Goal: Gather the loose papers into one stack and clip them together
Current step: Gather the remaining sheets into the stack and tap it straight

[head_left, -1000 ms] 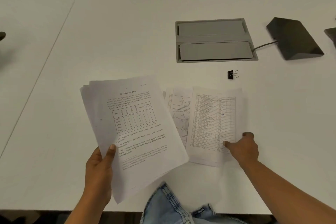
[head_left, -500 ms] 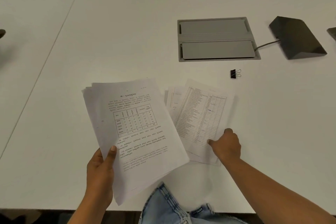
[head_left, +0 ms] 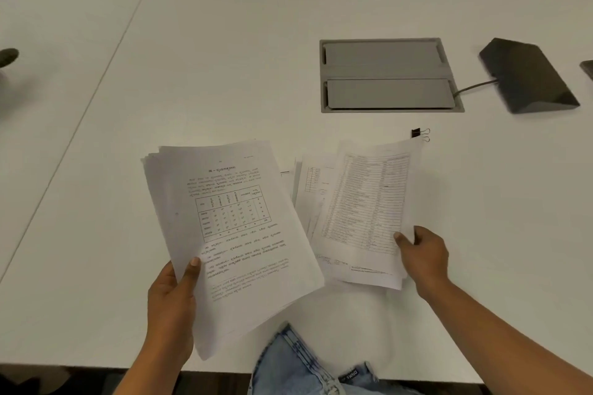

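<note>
Two bundles of paper are in play. The left hand (head_left: 171,301) holds the thicker stack (head_left: 224,234) tilted above the table (head_left: 224,58), thumb pressed on its top sheet and the other fingers hidden beneath, clamped on the lower left edge. The right hand (head_left: 423,253) pinches the listing sheet (head_left: 369,202) by its lower right edge, thumb on top, lifting it off the few loose pages (head_left: 309,196) that lie flat just left of those fingers.

The step in hand looks like gathering the right-hand pages to join the stack. It would go best if the right fingers swept up the pages underneath along with the top sheet, instead of taking one at a time, then slid the lot under the left thumb and tapped the edges square on the table.

The binder clip (head_left: 418,134) lies beyond the right fingers, just past the lifted sheet's far corner, partly covered by it; the pages should not knock it away.
</note>
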A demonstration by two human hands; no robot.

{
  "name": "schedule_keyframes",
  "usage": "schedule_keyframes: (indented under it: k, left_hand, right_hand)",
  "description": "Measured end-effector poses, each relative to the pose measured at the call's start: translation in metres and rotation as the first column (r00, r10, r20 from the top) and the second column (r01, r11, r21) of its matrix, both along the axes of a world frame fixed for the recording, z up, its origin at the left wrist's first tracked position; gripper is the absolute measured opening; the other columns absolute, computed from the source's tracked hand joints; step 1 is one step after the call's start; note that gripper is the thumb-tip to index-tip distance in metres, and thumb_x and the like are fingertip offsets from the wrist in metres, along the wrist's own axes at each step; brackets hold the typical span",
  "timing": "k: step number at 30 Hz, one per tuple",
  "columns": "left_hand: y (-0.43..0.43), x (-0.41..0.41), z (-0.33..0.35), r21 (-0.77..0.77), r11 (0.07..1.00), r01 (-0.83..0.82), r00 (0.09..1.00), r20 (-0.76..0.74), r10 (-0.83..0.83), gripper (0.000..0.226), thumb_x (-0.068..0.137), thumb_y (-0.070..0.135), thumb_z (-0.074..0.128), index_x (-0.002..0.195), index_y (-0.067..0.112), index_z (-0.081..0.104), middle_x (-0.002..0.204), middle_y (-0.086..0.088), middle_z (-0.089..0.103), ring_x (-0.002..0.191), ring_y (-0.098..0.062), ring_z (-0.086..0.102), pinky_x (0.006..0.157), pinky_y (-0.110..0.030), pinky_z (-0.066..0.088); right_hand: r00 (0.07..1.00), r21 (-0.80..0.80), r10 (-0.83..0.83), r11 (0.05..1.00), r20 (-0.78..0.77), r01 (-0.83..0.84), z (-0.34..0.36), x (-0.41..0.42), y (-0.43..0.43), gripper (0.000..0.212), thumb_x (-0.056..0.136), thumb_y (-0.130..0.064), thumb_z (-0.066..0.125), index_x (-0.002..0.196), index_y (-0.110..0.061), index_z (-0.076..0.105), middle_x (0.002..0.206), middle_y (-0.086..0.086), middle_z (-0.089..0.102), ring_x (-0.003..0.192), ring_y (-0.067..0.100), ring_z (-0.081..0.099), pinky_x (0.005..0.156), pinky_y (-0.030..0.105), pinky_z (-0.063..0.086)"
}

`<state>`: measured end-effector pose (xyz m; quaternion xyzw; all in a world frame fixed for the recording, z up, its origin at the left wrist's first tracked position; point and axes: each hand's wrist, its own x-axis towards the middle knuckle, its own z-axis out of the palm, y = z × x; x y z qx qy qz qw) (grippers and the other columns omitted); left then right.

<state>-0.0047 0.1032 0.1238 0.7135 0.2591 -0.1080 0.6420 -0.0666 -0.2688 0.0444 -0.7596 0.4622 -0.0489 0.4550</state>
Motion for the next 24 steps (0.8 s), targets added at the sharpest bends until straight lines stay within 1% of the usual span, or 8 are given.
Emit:
schedule_keyframes:
  k: [2,3,6,9,11,15,20,24]
  left_hand:
    - [0.002,0.003,0.001,0.006,1.0,0.003,1.0,0.011,-0.003,0.013,0.1,0.026,0.059,0.097,0.03,0.071,0.093,0.012,0.079,0.089,-0.022,0.071,0.068,-0.033,0.053]
    - [0.002,0.005,0.001,0.013,1.0,0.003,1.0,0.016,-0.003,0.013,0.1,0.026,0.059,0.096,0.03,0.07,0.091,0.014,0.078,0.089,-0.022,0.071,0.067,-0.032,0.053]
    - [0.003,0.009,0.0,0.013,1.0,-0.001,1.0,0.029,0.0,0.014,0.101,0.025,0.058,0.096,0.03,0.07,0.097,0.01,0.076,0.089,-0.024,0.07,0.068,-0.033,0.053]
    - [-0.001,0.012,-0.002,-0.004,1.0,0.014,0.999,0.039,-0.014,0.014,0.101,0.024,0.058,0.097,0.028,0.071,0.101,0.007,0.076,0.09,-0.025,0.071,0.069,-0.033,0.054]
    - [-0.006,0.012,-0.004,-0.023,0.999,0.027,0.999,0.038,-0.026,0.013,0.101,0.024,0.059,0.101,0.026,0.071,0.101,0.005,0.077,0.091,-0.025,0.072,0.069,-0.032,0.055]
    - [-0.027,0.009,-0.006,-0.081,0.994,0.072,0.997,0.015,-0.071,0.018,0.099,0.023,0.061,0.113,0.018,0.072,0.099,0.001,0.081,0.087,-0.021,0.077,0.065,-0.027,0.059]
    - [-0.069,0.003,0.001,-0.208,0.967,0.147,0.987,-0.037,-0.158,0.016,0.096,0.021,0.065,0.11,0.018,0.073,0.1,-0.003,0.082,0.088,-0.025,0.078,0.07,-0.035,0.062]
    - [-0.098,-0.002,0.011,-0.32,0.923,0.216,0.97,-0.035,-0.239,0.021,0.085,0.034,0.07,0.098,0.019,0.078,0.1,-0.014,0.08,0.089,-0.032,0.078,0.07,-0.042,0.063]
  right_hand:
    - [0.997,0.05,-0.017,0.999,0.074,0.013,0.015,-0.008,-0.01,0.014,0.09,-0.018,0.07,0.078,-0.013,0.068,0.083,0.01,0.072,0.078,0.029,0.066,0.075,0.041,0.056]
    - [0.993,0.076,-0.033,0.997,0.113,0.024,0.022,-0.013,-0.015,0.01,0.09,-0.017,0.07,0.08,-0.017,0.069,0.088,0.008,0.073,0.082,0.029,0.068,0.078,0.042,0.056]
    - [0.972,0.168,-0.097,0.984,0.215,0.061,0.043,-0.027,-0.032,0.006,0.09,-0.011,0.071,0.095,-0.015,0.072,0.095,0.009,0.074,0.087,0.028,0.069,0.081,0.035,0.053]
    - [0.946,0.226,-0.153,0.97,0.285,0.089,0.064,-0.039,-0.044,0.018,0.09,-0.008,0.069,0.108,-0.006,0.072,0.103,0.01,0.074,0.089,0.021,0.07,0.078,0.031,0.056]
    - [0.933,0.268,-0.158,0.961,0.324,0.07,0.076,-0.043,-0.048,0.015,0.091,-0.007,0.068,0.105,-0.009,0.073,0.101,0.004,0.076,0.089,0.02,0.072,0.077,0.03,0.062]
    - [0.925,0.322,-0.078,0.945,0.372,-0.05,0.093,-0.044,-0.042,0.013,0.089,-0.006,0.068,0.095,-0.016,0.075,0.096,-0.002,0.08,0.086,0.013,0.076,0.076,0.024,0.061]
    - [0.916,0.332,0.046,0.924,0.398,-0.191,0.101,-0.039,-0.017,0.019,0.087,-0.007,0.07,0.103,-0.015,0.076,0.098,-0.002,0.08,0.089,0.013,0.076,0.072,0.017,0.059]
    - [0.914,0.316,0.09,0.921,0.397,-0.228,0.097,-0.038,-0.009,0.018,0.088,-0.006,0.069,0.103,-0.015,0.076,0.098,-0.003,0.08,0.09,0.013,0.076,0.072,0.016,0.058]
